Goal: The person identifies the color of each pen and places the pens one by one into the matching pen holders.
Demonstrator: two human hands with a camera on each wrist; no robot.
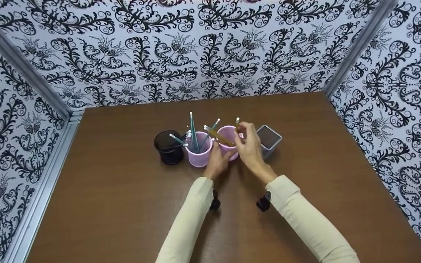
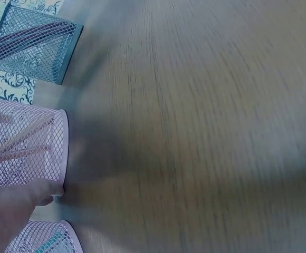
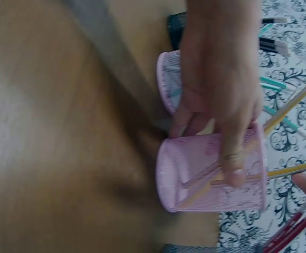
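Note:
My left hand (image 1: 217, 160) grips the right-hand pink mesh cup (image 3: 195, 158), its fingers and thumb round the wall. Yellow pencils (image 1: 219, 137) lean inside this cup. Over its rim, my right hand (image 1: 249, 144) pinches one upright yellow pencil (image 1: 237, 124) between thumb and fingers. In the right wrist view, that pencil's lower part is still inside the cup. Close by on the left stands a second pink mesh cup (image 1: 198, 159) with several teal pencils (image 1: 193, 128) sticking out at different angles.
A round black mesh cup (image 1: 171, 157) with dark pencils stands at the row's left end. At the right end is a square grey mesh holder (image 1: 269, 137); the left wrist view shows red pencils (image 2: 31, 37) in it. Patterned walls enclose the brown table (image 1: 122, 204).

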